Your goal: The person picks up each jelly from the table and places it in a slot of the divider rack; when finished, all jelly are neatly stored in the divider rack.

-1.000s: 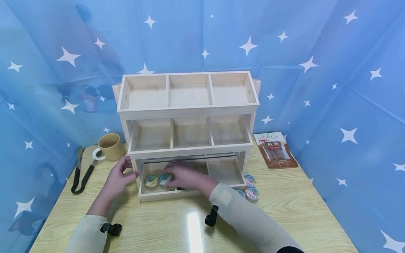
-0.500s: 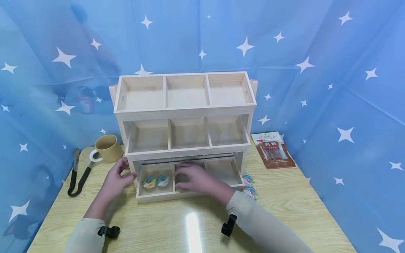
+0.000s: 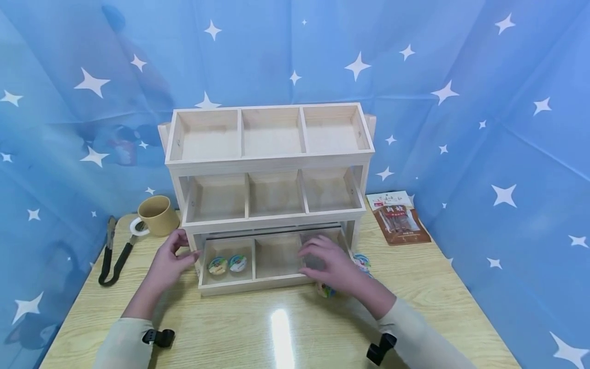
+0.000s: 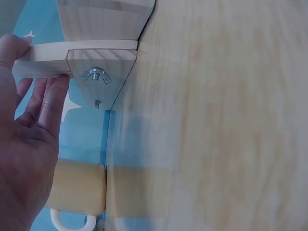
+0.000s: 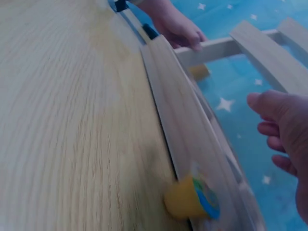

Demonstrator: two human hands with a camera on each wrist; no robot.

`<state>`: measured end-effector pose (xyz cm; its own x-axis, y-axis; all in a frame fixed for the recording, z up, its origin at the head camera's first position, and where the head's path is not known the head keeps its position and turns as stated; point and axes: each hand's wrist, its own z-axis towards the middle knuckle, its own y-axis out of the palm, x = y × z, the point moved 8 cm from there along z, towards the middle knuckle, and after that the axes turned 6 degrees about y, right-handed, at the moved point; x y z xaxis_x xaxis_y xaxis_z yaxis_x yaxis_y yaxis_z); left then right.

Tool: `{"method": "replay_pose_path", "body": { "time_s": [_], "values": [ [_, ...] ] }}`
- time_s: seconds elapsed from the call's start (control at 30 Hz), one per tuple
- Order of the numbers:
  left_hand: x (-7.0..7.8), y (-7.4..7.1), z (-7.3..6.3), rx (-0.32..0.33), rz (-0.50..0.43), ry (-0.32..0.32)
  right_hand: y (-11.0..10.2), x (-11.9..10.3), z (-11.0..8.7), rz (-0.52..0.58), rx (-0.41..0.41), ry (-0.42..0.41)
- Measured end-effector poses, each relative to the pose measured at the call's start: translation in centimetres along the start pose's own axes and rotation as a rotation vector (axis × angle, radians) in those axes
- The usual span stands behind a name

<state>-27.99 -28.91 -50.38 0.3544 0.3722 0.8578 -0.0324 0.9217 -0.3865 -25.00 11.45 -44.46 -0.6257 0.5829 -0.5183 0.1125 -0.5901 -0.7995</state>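
Observation:
A three-tier wooden rack (image 3: 272, 163) stands mid-table, each tier split into three compartments. My left hand (image 3: 168, 265) grips its left side frame; the left wrist view shows the thumb on one face and fingers on the other. Two small lidded cups (image 3: 228, 264), probably jelly cups, lie side by side in the bottom tier's left compartment. Over that tier's right compartment hovers my right hand (image 3: 334, 264), holding nothing, its fingers loosely bent. Below it, another cup (image 3: 325, 290) stands on the table against the tier's front; its yellow body (image 5: 183, 199) appears blurred in the right wrist view.
More lidded cups (image 3: 362, 262) sit by the rack's right end, partly hidden by the right hand. A tan mug (image 3: 159, 215) and black-handled tongs (image 3: 121, 261) lie left of the rack. At right lies a brown-and-white food packet (image 3: 399, 220). Blue star-patterned cloth (image 3: 295, 51) surrounds the table.
My right hand has let go of a cup in the bottom left compartment and moved right, past the middle compartment to the right one. The left hand stays on the frame.

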Motion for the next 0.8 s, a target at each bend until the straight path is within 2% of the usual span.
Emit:
{"method": "replay_pose_path", "body": {
  "time_s": [0.33, 0.53, 0.8],
  "values": [
    [-0.2, 0.1, 0.1, -0.002, -0.019, -0.005, -4.0, 4.3, -4.5, -0.020, 0.132, 0.062],
    [0.0, 0.1, 0.0, -0.004, -0.018, -0.006, -5.0, 7.0, -6.9, -0.047, 0.168, 0.153],
    [0.3, 0.1, 0.0, 0.005, -0.008, -0.023, -6.1, 9.6, -9.0, -0.058, 0.212, 0.239]
  ]
}}
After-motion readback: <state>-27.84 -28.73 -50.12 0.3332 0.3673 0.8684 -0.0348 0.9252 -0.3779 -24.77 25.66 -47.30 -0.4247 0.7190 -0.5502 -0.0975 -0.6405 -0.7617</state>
